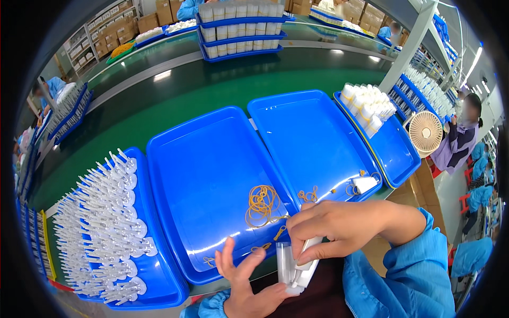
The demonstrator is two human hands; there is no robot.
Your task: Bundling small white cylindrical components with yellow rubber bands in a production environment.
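The right hand (339,225) is pinching a white piece (309,246) between closed fingers, beside a clear tube (283,259) near a tray (204,164). The left hand (250,289) is spreading its fingers, one touching the tube's lower end. Rubber bands (261,205) are lying in the tray.

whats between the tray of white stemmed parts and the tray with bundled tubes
Head view: a blue tray and a second blue tray, both holding rubber bands, the second also a white piece.
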